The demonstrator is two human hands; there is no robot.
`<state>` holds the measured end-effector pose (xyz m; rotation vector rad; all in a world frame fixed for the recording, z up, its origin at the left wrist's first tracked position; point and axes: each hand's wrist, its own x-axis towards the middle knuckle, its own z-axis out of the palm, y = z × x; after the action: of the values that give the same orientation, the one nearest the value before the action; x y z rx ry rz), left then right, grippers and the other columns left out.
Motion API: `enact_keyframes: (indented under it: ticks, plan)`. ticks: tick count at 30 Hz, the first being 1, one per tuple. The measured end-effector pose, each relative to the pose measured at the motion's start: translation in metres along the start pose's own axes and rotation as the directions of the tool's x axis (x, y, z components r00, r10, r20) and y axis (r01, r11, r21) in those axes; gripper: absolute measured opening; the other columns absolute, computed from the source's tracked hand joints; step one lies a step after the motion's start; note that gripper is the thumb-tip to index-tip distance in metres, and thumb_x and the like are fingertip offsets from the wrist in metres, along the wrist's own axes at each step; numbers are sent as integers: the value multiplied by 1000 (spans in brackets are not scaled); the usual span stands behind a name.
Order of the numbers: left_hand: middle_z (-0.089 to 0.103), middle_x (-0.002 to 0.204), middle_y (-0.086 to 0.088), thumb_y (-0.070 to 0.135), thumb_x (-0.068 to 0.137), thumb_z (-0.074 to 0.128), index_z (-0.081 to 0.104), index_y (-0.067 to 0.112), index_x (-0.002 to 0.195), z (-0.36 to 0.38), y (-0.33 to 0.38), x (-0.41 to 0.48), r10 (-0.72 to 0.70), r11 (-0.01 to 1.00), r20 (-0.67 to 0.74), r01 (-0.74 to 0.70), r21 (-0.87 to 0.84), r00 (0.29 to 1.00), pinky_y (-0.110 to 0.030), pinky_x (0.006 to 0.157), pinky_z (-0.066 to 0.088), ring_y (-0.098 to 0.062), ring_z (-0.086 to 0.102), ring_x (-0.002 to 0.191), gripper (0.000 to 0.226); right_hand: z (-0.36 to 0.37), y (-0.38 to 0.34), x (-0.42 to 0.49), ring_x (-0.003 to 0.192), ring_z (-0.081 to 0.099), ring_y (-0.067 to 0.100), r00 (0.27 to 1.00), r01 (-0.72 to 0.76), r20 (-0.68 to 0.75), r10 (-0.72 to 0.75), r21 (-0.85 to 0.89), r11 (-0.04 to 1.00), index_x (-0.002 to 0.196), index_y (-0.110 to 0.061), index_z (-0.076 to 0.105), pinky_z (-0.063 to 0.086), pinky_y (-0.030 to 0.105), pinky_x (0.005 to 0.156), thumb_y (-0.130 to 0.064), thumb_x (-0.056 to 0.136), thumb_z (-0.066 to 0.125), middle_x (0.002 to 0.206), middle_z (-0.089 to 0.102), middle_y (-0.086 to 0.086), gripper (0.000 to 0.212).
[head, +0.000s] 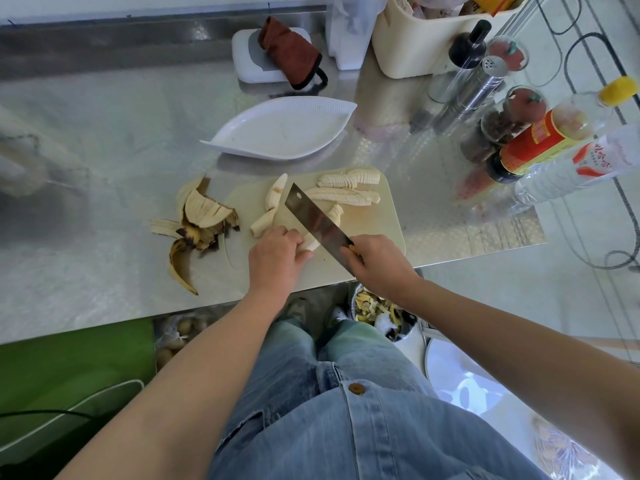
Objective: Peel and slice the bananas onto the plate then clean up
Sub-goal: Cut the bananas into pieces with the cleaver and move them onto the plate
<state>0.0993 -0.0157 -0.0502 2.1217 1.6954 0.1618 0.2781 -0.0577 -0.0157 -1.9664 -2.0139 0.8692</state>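
Note:
A pale cutting board [388, 216] lies on the steel counter. Two sliced bananas [346, 187] lie at its far right; a whole peeled banana [277, 192] and a shorter piece [261, 225] lie at its left. My left hand [275, 259] holds down another peeled banana [311, 242] with curled fingers. My right hand [375, 263] grips the handle of a cleaver [317, 216], whose blade rests across that banana. A white leaf-shaped plate [280, 128] with nothing on it sits beyond the board. Banana peels [197, 223] lie left of the board.
Bottles, spice jars and a shaker [512, 109] crowd the right of the counter, with a cream bin [426, 39] behind. A brown cloth on a white box [277, 53] sits at the back. Below the counter edge stands a waste bin [377, 311] holding peels.

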Motion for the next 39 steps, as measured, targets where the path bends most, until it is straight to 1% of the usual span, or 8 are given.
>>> enact_keyframes:
  ticks: [3,7,13,19,23,28,32,39]
  plan:
    - [61,92,-4,35,82,72,68,14,97,0,0,0,-2,1000,2,2,-6,1000,-32,65,39,-24,55,89,26,2,0,1,55,40,26,1000,-1,10,1,-10,1000,64,-13,38,27,33,53,-23,96,47,56,37,-1,35]
    - [61,91,-4,35,82,72,69,14,97,0,0,0,1,1000,-4,-1,-7,1000,-31,64,38,-23,55,88,26,2,2,1,54,40,24,1000,-17,8,17,-1,1000,64,-13,39,27,32,51,-23,96,46,54,35,-6,35]
    - [60,90,-4,35,81,73,68,15,96,0,0,-1,5,1000,-11,-5,-5,1000,-30,64,37,-22,53,87,25,5,9,-3,53,40,23,999,-20,39,21,-20,1000,63,-14,38,25,31,49,-23,96,46,57,40,1,35]
    - [61,91,-3,36,82,72,68,14,97,0,0,0,6,1000,-10,-6,1,1000,-31,65,41,-22,54,88,26,5,7,-4,54,43,25,1000,-3,-15,3,10,1000,65,-8,44,32,36,51,-22,96,47,57,42,2,34]
    - [61,92,-3,36,82,72,68,14,96,1,-1,0,8,1000,-9,-8,8,1000,-29,64,37,-21,54,89,26,6,5,-3,54,42,25,1000,5,-11,-5,-5,1000,65,-10,41,26,31,52,-22,96,46,57,40,1,34]
    - [61,92,-4,35,82,72,68,14,97,1,-1,0,8,1000,-10,-8,5,1000,-31,65,39,-22,54,89,26,5,5,-2,54,43,25,1000,-9,-11,8,-4,1000,66,-8,45,27,32,51,-23,97,46,58,42,2,34]
    - [61,93,-5,35,82,72,68,14,97,1,-1,0,4,1000,-9,-4,0,1000,-31,66,39,-23,54,90,26,5,5,-2,53,41,24,1000,-15,5,15,-12,1000,65,-9,42,24,32,50,-24,97,46,56,39,0,35]
    - [61,95,-6,35,83,71,68,14,100,0,0,-1,8,1000,-8,-8,3,1000,-30,66,37,-23,54,92,27,10,6,-4,56,42,24,997,-41,61,45,-52,998,69,-9,43,23,30,47,-24,98,43,62,44,4,33]
